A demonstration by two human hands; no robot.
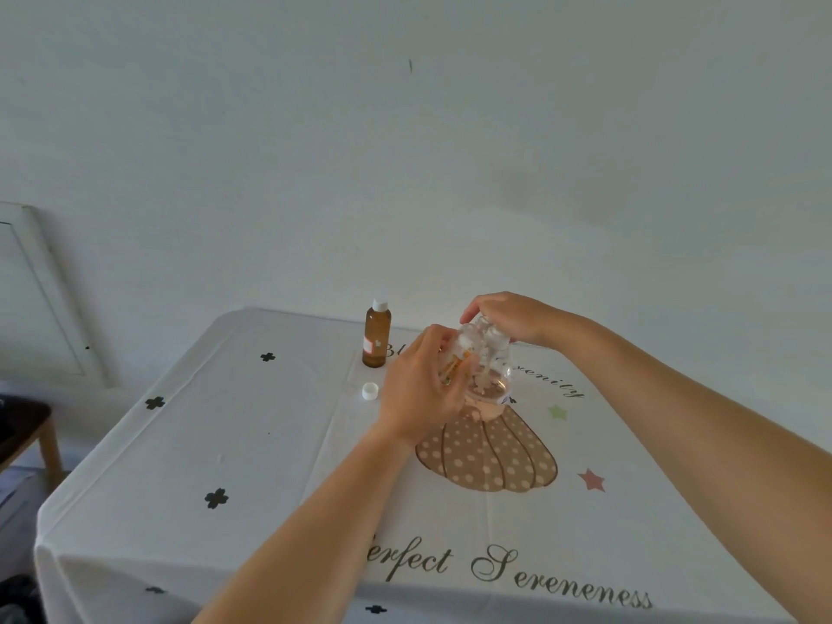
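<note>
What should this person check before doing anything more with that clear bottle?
1. Left hand grips the clear bottle by its side: ok.
2. Right hand holds its top: ok.
3. Top tight or loose: cannot tell.
4. Clear bottle resting on the table or lifted: cannot tell.
5. Brown bottle upright, apart from the hands: ok.
6. White cap lying on the table, in plain sight: ok.

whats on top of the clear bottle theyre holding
The right hand sits on top of the clear bottle, fingers curled over its neck. Whether a cap is under that hand cannot be seen. The left hand grips the bottle's side.
</note>
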